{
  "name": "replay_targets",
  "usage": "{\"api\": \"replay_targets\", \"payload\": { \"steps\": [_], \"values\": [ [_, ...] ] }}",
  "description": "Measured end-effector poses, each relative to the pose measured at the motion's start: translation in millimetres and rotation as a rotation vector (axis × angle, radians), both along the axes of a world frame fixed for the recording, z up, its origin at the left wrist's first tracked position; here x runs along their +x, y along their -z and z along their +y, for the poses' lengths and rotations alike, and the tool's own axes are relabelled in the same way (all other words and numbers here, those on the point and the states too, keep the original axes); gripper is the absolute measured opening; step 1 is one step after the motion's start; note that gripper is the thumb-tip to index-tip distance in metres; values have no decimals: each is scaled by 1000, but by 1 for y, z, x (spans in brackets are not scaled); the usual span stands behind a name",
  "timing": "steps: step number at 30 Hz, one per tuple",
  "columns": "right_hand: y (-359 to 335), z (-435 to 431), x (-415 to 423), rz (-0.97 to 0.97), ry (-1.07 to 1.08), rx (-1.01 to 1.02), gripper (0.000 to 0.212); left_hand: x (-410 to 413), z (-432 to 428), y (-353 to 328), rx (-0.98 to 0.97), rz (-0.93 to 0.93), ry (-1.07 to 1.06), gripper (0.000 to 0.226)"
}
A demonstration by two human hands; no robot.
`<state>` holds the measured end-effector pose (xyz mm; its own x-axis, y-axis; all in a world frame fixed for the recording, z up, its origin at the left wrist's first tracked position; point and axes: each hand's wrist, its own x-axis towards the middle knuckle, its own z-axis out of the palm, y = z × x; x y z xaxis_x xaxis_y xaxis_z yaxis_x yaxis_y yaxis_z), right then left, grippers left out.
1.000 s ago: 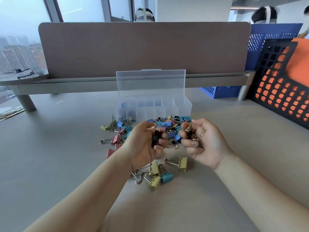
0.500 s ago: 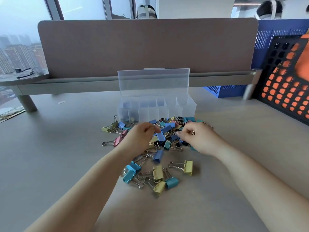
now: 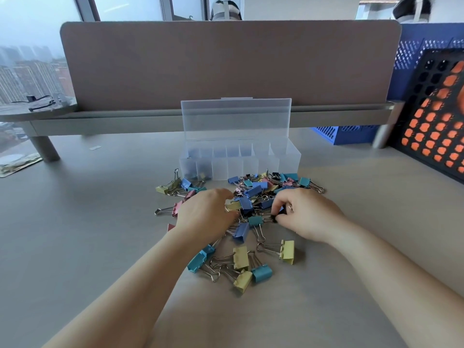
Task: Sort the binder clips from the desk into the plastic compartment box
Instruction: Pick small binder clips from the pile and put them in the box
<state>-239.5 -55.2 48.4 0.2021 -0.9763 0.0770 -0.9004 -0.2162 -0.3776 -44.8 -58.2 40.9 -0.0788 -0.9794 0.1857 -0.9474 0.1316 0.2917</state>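
A person's left hand (image 3: 208, 214) lies palm-down on the pile of binder clips (image 3: 254, 190) spread over the desk (image 3: 88, 234); whether its curled fingers hold anything cannot be told. The right hand (image 3: 307, 216) pinches what looks like a small dark clip (image 3: 277, 217). Just behind the pile stands the plastic compartment box (image 3: 288, 156), lid (image 3: 236, 119) upright, with a few clips in its two leftmost front compartments.

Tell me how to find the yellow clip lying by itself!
Find the clear compartment box at the back of the desk; colourful binder clips spill in front of it. Just this side of the right hand, one yellow binder clip lies on its own, while the other near yellow ones tangle with teal clips.
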Motion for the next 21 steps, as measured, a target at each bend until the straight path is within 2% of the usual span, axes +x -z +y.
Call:
{"api": "replay_targets", "payload": {
  "steps": [3, 12, 14, 16, 18, 21],
  "values": [
    [3, 1, 1, 51, -11, -27, 12, 0, 0, 0, 25, -10, -11, 39],
    [4, 3, 4, 161, -42, -45, 4, 1, -2, 0, 52, 110, -4, 21],
    [5, 3, 5, 128, -40, -37, 4, 1, -2, 0, 48, 123, -10, 14],
    [5, 2, 6, -7, -42, -10, 5, 1, -1, 0, 32, 107, -22, 13],
    [4, 0, 7, -222, -31, 60, 8, 1, 0, 1, 24, 84, -17, 20],
    [-1, 0, 11, -773, 59, 338, 14, 1, 0, -1, 43, 82, -6, 30]
  ]
}}
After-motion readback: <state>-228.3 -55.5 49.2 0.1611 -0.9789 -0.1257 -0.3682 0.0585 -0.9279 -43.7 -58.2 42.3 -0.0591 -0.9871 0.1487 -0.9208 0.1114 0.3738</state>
